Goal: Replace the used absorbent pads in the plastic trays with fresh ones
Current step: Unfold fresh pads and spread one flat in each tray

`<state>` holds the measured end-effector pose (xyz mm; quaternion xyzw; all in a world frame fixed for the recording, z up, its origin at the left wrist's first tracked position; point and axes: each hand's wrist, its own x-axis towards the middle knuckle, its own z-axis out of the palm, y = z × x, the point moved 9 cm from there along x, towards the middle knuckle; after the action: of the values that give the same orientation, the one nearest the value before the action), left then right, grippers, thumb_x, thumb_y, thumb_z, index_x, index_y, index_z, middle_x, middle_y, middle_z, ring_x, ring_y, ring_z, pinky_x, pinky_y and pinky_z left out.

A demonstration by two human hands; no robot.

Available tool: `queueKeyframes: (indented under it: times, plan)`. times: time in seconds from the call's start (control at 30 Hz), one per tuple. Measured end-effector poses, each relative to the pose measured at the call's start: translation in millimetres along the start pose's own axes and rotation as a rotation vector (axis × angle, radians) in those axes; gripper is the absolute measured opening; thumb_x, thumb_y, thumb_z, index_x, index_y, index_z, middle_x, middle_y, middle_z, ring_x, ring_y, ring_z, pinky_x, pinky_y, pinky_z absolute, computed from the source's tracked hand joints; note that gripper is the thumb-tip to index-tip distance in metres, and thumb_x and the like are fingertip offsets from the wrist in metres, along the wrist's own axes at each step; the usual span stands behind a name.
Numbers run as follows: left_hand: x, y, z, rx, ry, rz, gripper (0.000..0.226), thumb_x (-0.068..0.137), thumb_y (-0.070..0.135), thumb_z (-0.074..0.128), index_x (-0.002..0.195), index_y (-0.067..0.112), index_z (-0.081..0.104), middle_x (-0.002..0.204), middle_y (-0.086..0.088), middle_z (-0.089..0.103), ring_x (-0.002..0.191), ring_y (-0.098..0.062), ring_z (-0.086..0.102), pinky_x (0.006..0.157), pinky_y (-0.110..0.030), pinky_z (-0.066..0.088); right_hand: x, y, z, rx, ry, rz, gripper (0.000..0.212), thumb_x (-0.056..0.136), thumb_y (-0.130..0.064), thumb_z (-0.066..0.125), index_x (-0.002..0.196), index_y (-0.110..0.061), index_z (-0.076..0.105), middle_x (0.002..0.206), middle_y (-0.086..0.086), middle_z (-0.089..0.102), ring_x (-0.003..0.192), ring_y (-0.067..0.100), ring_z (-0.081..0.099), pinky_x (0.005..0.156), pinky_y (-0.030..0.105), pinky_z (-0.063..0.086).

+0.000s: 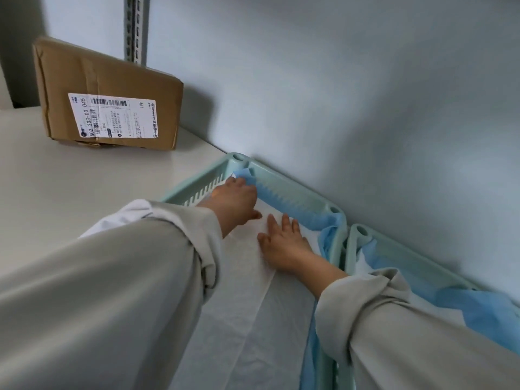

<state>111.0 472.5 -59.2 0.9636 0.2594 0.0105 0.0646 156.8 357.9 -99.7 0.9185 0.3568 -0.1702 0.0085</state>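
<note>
A pale green plastic tray (292, 190) stands against the wall, lined with a white absorbent pad (253, 299) whose blue edge (284, 202) runs up the far wall of the tray. My left hand (233, 202) reaches into the far left corner, fingertips on the blue corner of the pad; whether it pinches the pad is unclear. Beside it, my right hand (284, 243) lies flat on the white pad with fingers spread. A second green tray (363, 235) stands to the right, with its own white and blue pad (464, 305).
A brown cardboard parcel (112, 97) with a shipping label leans on the white shelf surface (70, 187) at the back left. A slotted metal upright (135, 29) rises behind it. The blue-grey wall (351, 94) borders the trays' far side.
</note>
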Motion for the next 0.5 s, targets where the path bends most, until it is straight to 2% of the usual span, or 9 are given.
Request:
queueKeyframes:
  times: [0.1,0.17,0.27,0.4,0.5]
  plan:
    - [1,-14,28,-0.039,-0.047,-0.034,0.099,0.083,0.066,0.048,0.151,0.005,0.010,0.159,-0.010,0.008,0.146,-0.031,0.010,0.118,-0.043,0.016,4,15,4,0.104,-0.017,0.084,0.078,0.093,-0.064,0.023,0.151,-0.025,-0.013,0.156,0.009,-0.025,0.144,0.031,-0.021,0.116,0.048,-0.007]
    - [4,-16,35,-0.034,-0.051,-0.039,0.102,0.082,0.068,0.046,0.151,0.005,0.006,0.160,-0.008,0.003,0.147,-0.031,0.007,0.119,-0.041,0.012,3,27,4,0.199,0.031,0.175,0.089,0.091,-0.066,0.029,0.151,-0.018,-0.014,0.156,0.012,-0.025,0.145,0.029,-0.019,0.117,0.043,-0.006]
    - [3,-12,36,-0.019,-0.089,-0.042,0.104,0.082,0.071,0.044,0.151,0.006,0.002,0.160,-0.008,-0.001,0.147,-0.031,0.004,0.119,-0.040,0.009,2,29,8,0.230,0.070,0.217,0.088,0.093,-0.064,0.028,0.150,-0.014,-0.015,0.156,0.011,-0.026,0.146,0.025,-0.019,0.118,0.041,-0.004]
    - [-5,-21,47,-0.020,-0.146,-0.064,0.087,0.089,0.069,0.025,0.152,0.018,-0.008,0.159,-0.006,-0.014,0.147,-0.026,-0.012,0.120,-0.040,-0.003,1,22,7,0.212,0.001,0.203,0.087,0.093,-0.064,0.025,0.149,-0.014,-0.018,0.155,0.012,-0.028,0.145,0.026,-0.021,0.117,0.041,-0.008]
    - [-19,-15,36,-0.013,-0.119,-0.062,0.075,0.094,0.061,0.018,0.151,0.022,-0.011,0.158,-0.007,-0.018,0.147,-0.024,-0.015,0.120,-0.040,-0.005,-9,18,-4,0.173,-0.012,0.154,0.076,0.098,-0.055,0.025,0.150,-0.018,-0.017,0.155,0.011,-0.027,0.145,0.029,-0.021,0.117,0.045,-0.008]
